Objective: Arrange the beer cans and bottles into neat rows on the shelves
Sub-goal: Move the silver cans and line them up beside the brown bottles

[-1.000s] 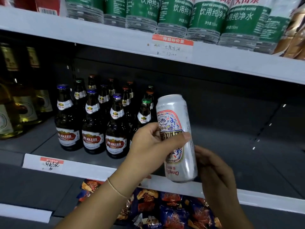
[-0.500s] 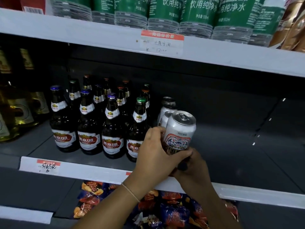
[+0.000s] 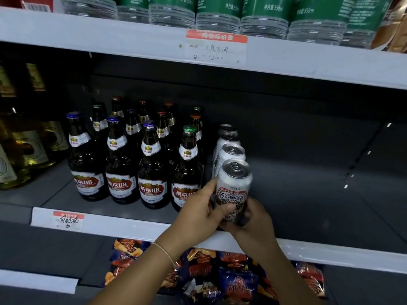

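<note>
Head view, sole camera. Middle shelf (image 3: 123,225), front lip white, deck dark grey.

Front can (image 3: 234,190) upright at shelf edge, clamped between both hands — left hand (image 3: 198,213) wrapped round left side, thumb across printed label; right hand (image 3: 253,219) cupped low round base and right side. Probably being seated and squared: two-handed hold suits turning label forward and nudging can into line. Whether base fully down on deck: cannot tell, hidden by fingers.

Can row (image 3: 229,146) directly behind, running front to back, just right of beer bottles (image 3: 152,170). Three cans visible behind held one, rearmost dim — four in file, count of rear ones uncertain.

Beer bottles in four files, labels forward, four at front edge; roughly a dozen caps counted, back ones lost in shadow. Tight packing leaves right of shelf bare for more cans.

Other stock: water bottles (image 3: 264,18) above; snack bags (image 3: 198,271) below; pale bottles (image 3: 26,150) far left — not touched.
</note>
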{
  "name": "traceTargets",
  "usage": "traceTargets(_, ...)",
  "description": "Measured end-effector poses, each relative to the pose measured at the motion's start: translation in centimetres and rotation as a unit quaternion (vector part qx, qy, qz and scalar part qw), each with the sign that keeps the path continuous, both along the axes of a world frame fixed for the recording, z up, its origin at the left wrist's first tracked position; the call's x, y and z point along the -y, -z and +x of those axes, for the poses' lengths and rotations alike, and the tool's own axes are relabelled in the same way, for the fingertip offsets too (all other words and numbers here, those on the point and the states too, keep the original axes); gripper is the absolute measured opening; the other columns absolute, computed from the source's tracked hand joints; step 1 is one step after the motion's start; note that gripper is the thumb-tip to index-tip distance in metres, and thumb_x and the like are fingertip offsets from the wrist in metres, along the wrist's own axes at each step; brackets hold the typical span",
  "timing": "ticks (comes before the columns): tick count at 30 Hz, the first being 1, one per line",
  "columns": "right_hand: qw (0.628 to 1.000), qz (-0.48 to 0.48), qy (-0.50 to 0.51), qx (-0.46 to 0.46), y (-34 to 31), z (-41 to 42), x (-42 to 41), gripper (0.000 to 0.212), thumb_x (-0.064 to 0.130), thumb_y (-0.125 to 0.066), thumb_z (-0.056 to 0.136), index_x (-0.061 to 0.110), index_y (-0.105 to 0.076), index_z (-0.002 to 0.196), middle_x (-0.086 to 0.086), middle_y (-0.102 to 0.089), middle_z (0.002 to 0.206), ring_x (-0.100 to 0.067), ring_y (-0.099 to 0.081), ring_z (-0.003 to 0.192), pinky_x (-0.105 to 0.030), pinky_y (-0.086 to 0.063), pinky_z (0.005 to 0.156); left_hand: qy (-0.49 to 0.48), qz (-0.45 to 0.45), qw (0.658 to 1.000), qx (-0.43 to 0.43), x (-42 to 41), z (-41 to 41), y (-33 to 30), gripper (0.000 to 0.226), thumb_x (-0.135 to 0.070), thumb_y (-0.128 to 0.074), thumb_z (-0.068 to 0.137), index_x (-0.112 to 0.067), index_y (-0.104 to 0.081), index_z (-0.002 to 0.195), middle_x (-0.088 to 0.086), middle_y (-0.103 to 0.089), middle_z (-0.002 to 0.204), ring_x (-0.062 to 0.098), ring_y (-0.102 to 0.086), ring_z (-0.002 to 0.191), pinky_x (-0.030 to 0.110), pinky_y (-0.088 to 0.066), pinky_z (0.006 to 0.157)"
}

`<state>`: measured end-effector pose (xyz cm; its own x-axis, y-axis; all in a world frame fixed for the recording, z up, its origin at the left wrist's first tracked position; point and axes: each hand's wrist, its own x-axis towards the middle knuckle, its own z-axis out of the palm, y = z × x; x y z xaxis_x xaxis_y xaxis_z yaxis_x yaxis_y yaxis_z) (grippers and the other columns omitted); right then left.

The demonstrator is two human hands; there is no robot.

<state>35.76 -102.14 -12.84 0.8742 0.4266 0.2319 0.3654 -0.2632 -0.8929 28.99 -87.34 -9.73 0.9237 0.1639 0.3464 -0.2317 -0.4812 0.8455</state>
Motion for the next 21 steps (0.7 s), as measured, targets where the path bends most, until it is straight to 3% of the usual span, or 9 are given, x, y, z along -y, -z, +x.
traceTargets(6, 1.0, -0.016, -0.001, 0.009, 0.6, 0.4, -0.5, 0.051, 0.024, -0.086, 0.069, 0.038, -0.061, 0.11, 0.011, -0.065, 0.108, 0.003, -0.064, 0.093, -0.016, -0.053, 0.076, -0.015, 0.02, 1.0, -0.009, -0.1, 0.6, 0.8, 0.059, -0.038, -0.061, 0.09, -0.029, -0.037, 0.144, -0.016, -0.065, 0.12, 0.012, -0.066, 0.101, 0.032, -0.053, 0.091)
traceTargets(15, 1.0, -0.017, -0.006, 0.006, 1.4, 1.0, -0.6, 0.06, 0.044, -0.079, 0.062, 0.04, -0.058, 0.118, 0.014, -0.066, 0.113, -0.001, -0.064, 0.101, -0.03, -0.056, 0.088, -0.02, 0.036, 0.999, -0.001, -0.2, 1.4, 1.4, 0.066, -0.049, -0.055, 0.089, -0.029, -0.032, 0.147, -0.011, -0.063, 0.123, 0.012, -0.064, 0.103, 0.036, -0.052, 0.092)
traceTargets(19, 1.0, -0.013, -0.011, 0.0, 1.5, 1.1, -0.6, 0.056, 0.038, -0.08, 0.065, 0.041, -0.058, 0.116, 0.012, -0.067, 0.112, -0.002, -0.065, 0.101, -0.033, -0.057, 0.088, -0.028, 0.03, 0.999, 0.003, -0.1, 1.6, 1.7, 0.071, -0.057, -0.052, 0.086, -0.029, -0.031, 0.148, -0.013, -0.062, 0.125, 0.013, -0.064, 0.103, 0.036, -0.052, 0.092)
traceTargets(21, 1.0, -0.017, -0.014, 0.004, 1.5, 1.2, -0.6, 0.054, 0.036, -0.08, 0.067, 0.042, -0.058, 0.116, 0.013, -0.067, 0.112, -0.002, -0.065, 0.101, -0.033, -0.057, 0.088, -0.027, 0.021, 0.999, 0.005, -0.2, 1.6, 1.8, 0.071, -0.058, -0.054, 0.085, -0.029, -0.034, 0.147, -0.014, -0.06, 0.128, 0.008, -0.06, 0.113, 0.036, -0.05, 0.097)
